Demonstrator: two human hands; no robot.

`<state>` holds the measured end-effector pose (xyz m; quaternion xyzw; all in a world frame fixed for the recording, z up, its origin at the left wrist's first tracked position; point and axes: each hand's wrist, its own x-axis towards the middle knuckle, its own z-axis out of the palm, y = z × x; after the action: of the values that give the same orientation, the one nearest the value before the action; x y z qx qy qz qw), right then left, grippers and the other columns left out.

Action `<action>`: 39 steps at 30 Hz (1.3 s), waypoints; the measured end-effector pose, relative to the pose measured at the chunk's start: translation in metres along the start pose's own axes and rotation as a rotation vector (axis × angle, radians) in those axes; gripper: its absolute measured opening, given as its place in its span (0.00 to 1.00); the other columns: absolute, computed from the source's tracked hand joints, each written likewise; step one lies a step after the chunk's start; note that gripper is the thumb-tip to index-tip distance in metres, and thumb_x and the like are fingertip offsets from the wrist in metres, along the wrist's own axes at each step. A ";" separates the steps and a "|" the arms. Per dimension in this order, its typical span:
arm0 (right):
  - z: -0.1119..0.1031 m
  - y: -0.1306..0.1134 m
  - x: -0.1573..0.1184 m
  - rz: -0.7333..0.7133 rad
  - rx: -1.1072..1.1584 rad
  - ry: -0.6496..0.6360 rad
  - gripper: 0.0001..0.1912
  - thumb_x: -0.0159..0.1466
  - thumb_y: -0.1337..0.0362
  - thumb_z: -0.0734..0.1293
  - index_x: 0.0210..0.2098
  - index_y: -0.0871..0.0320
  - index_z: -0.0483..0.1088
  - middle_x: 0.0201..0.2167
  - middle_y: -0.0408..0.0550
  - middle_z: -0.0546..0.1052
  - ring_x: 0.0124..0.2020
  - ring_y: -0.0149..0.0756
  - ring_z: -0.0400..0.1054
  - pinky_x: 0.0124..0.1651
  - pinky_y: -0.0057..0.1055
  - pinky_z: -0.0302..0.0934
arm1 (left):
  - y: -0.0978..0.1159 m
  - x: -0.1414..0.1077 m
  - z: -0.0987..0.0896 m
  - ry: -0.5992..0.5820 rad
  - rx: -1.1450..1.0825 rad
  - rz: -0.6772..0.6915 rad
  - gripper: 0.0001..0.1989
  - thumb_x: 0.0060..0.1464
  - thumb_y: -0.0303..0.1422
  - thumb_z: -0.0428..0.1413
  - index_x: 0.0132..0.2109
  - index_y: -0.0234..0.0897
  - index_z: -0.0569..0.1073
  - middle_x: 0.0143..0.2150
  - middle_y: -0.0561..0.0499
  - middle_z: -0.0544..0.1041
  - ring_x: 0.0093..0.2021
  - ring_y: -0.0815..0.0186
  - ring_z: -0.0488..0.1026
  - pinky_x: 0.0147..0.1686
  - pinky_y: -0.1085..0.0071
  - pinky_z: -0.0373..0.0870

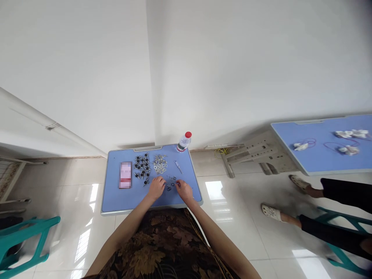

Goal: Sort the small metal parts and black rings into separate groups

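On the blue table (113,203) in front of me, my left hand (157,188) rests with its fingers curled together beside small black rings (169,188) and metal bits. Across those bits, my right hand (185,191) has thumb and fingers drawn into a pinch. Whatever lies between the fingertips of either hand is too small to make out. Beyond my left hand is a spread of metal pins with black round parts (142,167). To its right lies a pile of silvery washers and metal pieces (160,164). A slim pen-like tool (178,167) lies farther up.
A phone (126,175) lies at the table's left. A red-capped water bottle (184,142) stands at the far right corner, near the wall. Another blue table (319,155) with white bundles stands right, a person's legs (316,228) beside it. A green stool (37,242) is left.
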<state>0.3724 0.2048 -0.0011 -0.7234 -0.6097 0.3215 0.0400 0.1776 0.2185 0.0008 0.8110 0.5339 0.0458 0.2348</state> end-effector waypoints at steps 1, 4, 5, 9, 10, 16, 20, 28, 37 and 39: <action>0.001 -0.004 -0.001 -0.017 -0.031 -0.009 0.13 0.70 0.64 0.64 0.51 0.56 0.75 0.44 0.52 0.82 0.45 0.42 0.77 0.40 0.28 0.63 | 0.001 -0.004 0.004 -0.019 0.005 0.022 0.06 0.64 0.26 0.54 0.45 0.37 0.76 0.47 0.46 0.75 0.51 0.59 0.72 0.54 0.62 0.66; 0.003 -0.015 -0.002 -0.051 -0.124 -0.032 0.13 0.70 0.65 0.65 0.53 0.57 0.74 0.49 0.54 0.80 0.45 0.41 0.77 0.40 0.28 0.62 | 0.004 -0.012 0.013 -0.060 0.035 0.043 0.03 0.62 0.30 0.60 0.43 0.38 0.75 0.46 0.47 0.75 0.50 0.59 0.72 0.54 0.60 0.65; 0.004 -0.018 -0.001 -0.049 -0.150 -0.041 0.12 0.70 0.66 0.65 0.52 0.57 0.73 0.50 0.54 0.80 0.45 0.41 0.77 0.40 0.28 0.62 | 0.005 -0.012 0.015 -0.069 0.048 0.035 0.04 0.61 0.32 0.61 0.43 0.38 0.75 0.46 0.47 0.75 0.50 0.58 0.73 0.54 0.60 0.65; 0.004 -0.026 0.003 -0.002 -0.189 -0.070 0.10 0.70 0.67 0.65 0.50 0.58 0.73 0.48 0.54 0.80 0.45 0.39 0.77 0.40 0.27 0.61 | 0.008 -0.006 0.021 -0.086 0.093 -0.001 0.09 0.59 0.35 0.64 0.43 0.37 0.75 0.46 0.46 0.76 0.51 0.56 0.73 0.52 0.59 0.66; 0.004 -0.027 0.004 0.008 -0.184 -0.072 0.09 0.70 0.66 0.65 0.49 0.58 0.73 0.48 0.54 0.80 0.45 0.39 0.77 0.40 0.27 0.60 | 0.009 -0.004 0.022 -0.089 0.101 -0.003 0.09 0.59 0.35 0.64 0.43 0.37 0.75 0.47 0.46 0.76 0.51 0.56 0.73 0.53 0.59 0.66; 0.002 -0.021 0.005 0.017 -0.069 -0.029 0.06 0.69 0.67 0.66 0.42 0.57 0.75 0.43 0.52 0.81 0.43 0.38 0.76 0.40 0.27 0.60 | 0.014 0.003 0.027 -0.112 0.094 -0.021 0.06 0.60 0.31 0.62 0.44 0.37 0.74 0.47 0.46 0.77 0.52 0.56 0.73 0.55 0.58 0.65; 0.004 -0.010 0.000 0.004 0.031 0.022 0.05 0.66 0.66 0.66 0.38 0.56 0.76 0.40 0.50 0.81 0.41 0.39 0.75 0.39 0.28 0.60 | 0.015 0.004 0.025 -0.120 0.027 -0.024 0.07 0.61 0.28 0.59 0.46 0.39 0.75 0.49 0.46 0.77 0.54 0.57 0.73 0.55 0.59 0.64; 0.011 -0.001 -0.013 0.012 0.106 0.002 0.05 0.63 0.67 0.67 0.37 0.55 0.77 0.38 0.48 0.82 0.41 0.40 0.76 0.40 0.29 0.62 | 0.022 0.008 0.012 -0.161 -0.069 -0.072 0.07 0.61 0.27 0.57 0.45 0.39 0.77 0.48 0.46 0.78 0.53 0.57 0.73 0.54 0.60 0.65; 0.015 -0.012 -0.015 0.030 0.070 -0.082 0.09 0.65 0.68 0.66 0.38 0.54 0.80 0.38 0.48 0.83 0.43 0.42 0.77 0.43 0.30 0.65 | 0.024 0.008 0.011 -0.182 -0.066 -0.097 0.09 0.62 0.25 0.53 0.44 0.38 0.78 0.48 0.45 0.79 0.52 0.59 0.75 0.55 0.61 0.66; 0.015 -0.012 -0.015 0.033 0.086 -0.076 0.10 0.65 0.68 0.65 0.38 0.54 0.80 0.38 0.49 0.83 0.43 0.42 0.77 0.43 0.30 0.65 | 0.023 0.008 0.011 -0.191 -0.075 -0.110 0.10 0.62 0.25 0.53 0.44 0.39 0.78 0.47 0.45 0.79 0.50 0.59 0.75 0.55 0.62 0.66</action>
<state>0.3534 0.1896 -0.0015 -0.7182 -0.5844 0.3753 0.0424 0.2037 0.2142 -0.0006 0.7718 0.5507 -0.0245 0.3169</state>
